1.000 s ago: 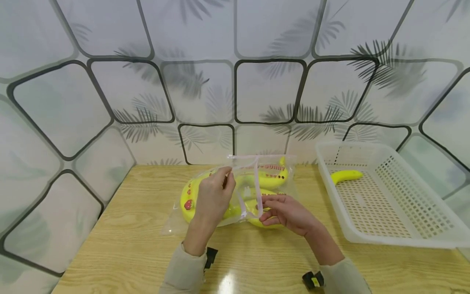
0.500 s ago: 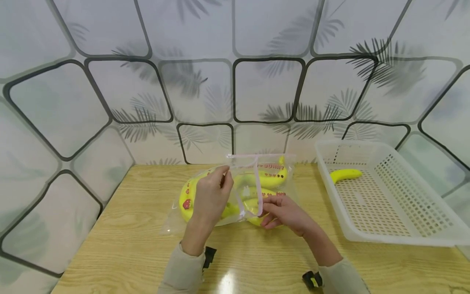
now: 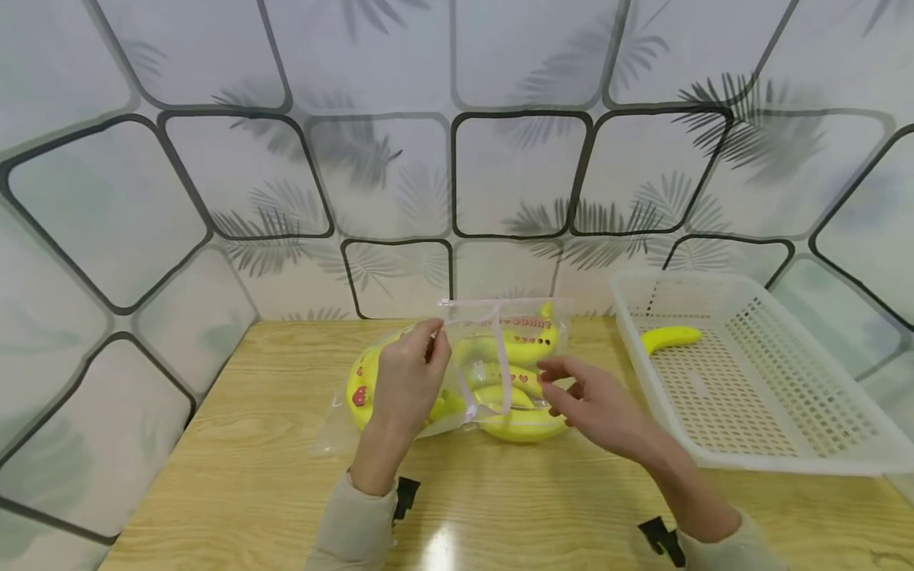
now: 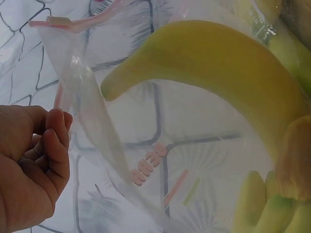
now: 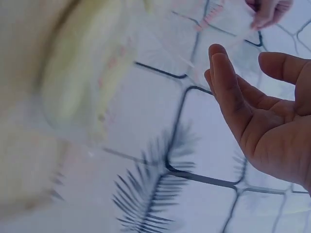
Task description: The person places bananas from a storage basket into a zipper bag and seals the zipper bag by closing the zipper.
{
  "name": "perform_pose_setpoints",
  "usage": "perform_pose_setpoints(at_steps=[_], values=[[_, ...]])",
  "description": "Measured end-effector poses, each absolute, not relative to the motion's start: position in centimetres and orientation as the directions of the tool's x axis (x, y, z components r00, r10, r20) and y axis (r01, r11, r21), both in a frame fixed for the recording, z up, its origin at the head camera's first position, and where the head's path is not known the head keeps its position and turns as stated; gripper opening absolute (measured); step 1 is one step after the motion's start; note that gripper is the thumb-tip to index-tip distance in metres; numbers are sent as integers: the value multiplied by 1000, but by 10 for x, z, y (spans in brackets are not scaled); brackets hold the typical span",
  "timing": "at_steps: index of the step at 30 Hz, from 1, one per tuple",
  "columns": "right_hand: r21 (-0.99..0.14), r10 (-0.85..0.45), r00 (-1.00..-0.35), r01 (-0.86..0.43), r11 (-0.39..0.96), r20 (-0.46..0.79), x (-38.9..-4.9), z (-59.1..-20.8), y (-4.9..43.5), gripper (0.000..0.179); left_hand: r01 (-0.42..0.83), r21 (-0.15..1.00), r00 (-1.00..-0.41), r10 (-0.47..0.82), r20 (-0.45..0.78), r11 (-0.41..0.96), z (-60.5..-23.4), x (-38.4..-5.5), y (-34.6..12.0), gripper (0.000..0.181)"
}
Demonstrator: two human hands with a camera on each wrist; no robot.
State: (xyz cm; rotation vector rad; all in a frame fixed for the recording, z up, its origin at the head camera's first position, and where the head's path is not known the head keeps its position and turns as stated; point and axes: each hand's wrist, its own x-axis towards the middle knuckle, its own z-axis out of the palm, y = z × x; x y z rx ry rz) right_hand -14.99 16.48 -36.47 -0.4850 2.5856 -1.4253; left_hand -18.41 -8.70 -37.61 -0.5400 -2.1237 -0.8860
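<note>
A clear plastic zip bag (image 3: 560, 373) with a pink-edged mouth and red print lies on the table with several yellow toy bananas (image 3: 524, 428) inside. My left hand (image 3: 410, 377) pinches the bag's rim between thumb and curled fingers. The left wrist view shows that hand (image 4: 36, 165) at the pink edge, and one large banana (image 4: 204, 51) behind the film. My right hand (image 3: 603, 408) is just right of the bag's mouth and holds nothing. Its fingers and thumb stand apart in the right wrist view, where this hand (image 5: 265, 121) shows palm and fingers.
On the right stands a white perforated plastic basket (image 3: 793, 463) with a single yellow banana (image 3: 673, 338) at its far left. The wooden table (image 3: 243, 476) meets a patterned backdrop (image 3: 400, 174) behind the bag.
My right hand has let go of the bag's pink edge and moved right, its fingers spreading. My left hand keeps its grip in nearly the same place.
</note>
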Motion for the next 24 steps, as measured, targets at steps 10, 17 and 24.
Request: perform_pose_setpoints(at_steps=[10,17,24], values=[[-753,-293,-948,-285,593,128,-165,-301,226,40,619,398,-612,97,785,677,-373,-185,-90,13],[-638,-171,-985,-106,762,-40,-212,-307,272,51,601,409,-629,91,772,687,-375,-185,-91,13],[-308,-174,-955,-95,947,-242,-258,-352,316,48,592,427,-646,85,759,683,-377,-185,-92,14]])
